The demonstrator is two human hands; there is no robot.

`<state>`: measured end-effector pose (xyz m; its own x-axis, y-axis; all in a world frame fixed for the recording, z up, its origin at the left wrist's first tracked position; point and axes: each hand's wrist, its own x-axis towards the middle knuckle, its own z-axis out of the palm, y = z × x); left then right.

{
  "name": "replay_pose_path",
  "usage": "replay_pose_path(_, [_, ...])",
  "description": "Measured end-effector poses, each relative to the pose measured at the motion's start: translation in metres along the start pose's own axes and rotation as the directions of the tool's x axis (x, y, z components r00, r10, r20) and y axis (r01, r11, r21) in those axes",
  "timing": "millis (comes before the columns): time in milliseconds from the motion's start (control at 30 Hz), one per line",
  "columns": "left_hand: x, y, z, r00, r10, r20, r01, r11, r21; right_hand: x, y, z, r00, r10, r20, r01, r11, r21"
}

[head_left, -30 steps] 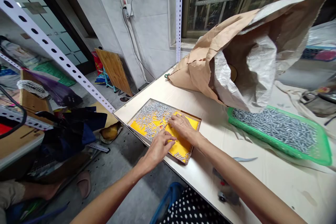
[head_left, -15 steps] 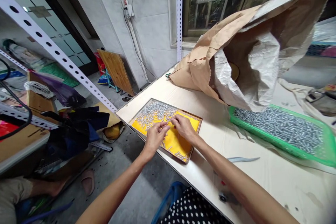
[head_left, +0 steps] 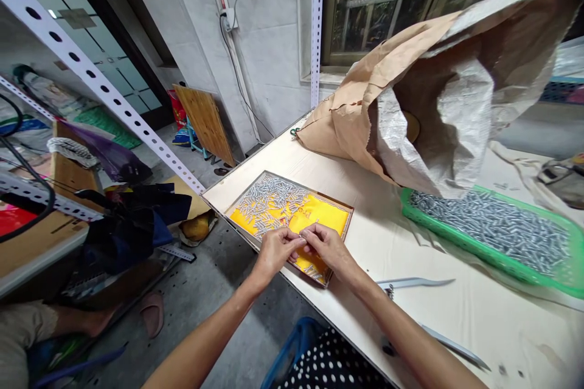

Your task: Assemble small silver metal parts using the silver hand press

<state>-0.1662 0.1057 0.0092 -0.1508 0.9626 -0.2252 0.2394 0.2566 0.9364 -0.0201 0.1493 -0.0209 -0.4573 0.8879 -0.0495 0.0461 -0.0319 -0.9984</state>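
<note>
My left hand (head_left: 277,253) and my right hand (head_left: 327,247) meet above the front part of a shallow tray (head_left: 347,225), fingertips pinched and nearly touching. Whatever they hold between them is too small to make out. Yellow material with print (head_left: 322,211) lines the tray's bottom. Many small silver metal pieces, looking like screws (head_left: 274,194), lie spread over its back left side, and a smaller group rests at the near corner, partly behind my right hand.
A green plastic basket (head_left: 460,240) full of similar silver pieces stands at the right. Behind it lies a large open brown paper sack (head_left: 351,106). Grey-handled pliers (head_left: 417,282) rest beside my right forearm. A perforated metal post (head_left: 114,94) slants along the left. Another person's leg (head_left: 77,319) shows lower left.
Both hands have moved nearer to me, toward the tray's front edge, and their fingertips have come closer together. More of the printed yellow lining and the pliers now shows.
</note>
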Motion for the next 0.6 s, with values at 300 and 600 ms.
replay_pose_path(300, [0.004, 0.006, 0.004, 0.999, 0.006, 0.047, -0.003, 0.998, -0.068, 0.008, -0.001, -0.004, 0.996, 0.024, -0.084, -0.027, 0.999, -0.037])
replay_pose_path(600, [0.010, 0.008, 0.013, 0.997, -0.070, 0.043, 0.080, 0.953, -0.294, 0.008, -0.010, 0.001, 0.950, -0.074, -0.303, 0.004, 0.974, -0.226])
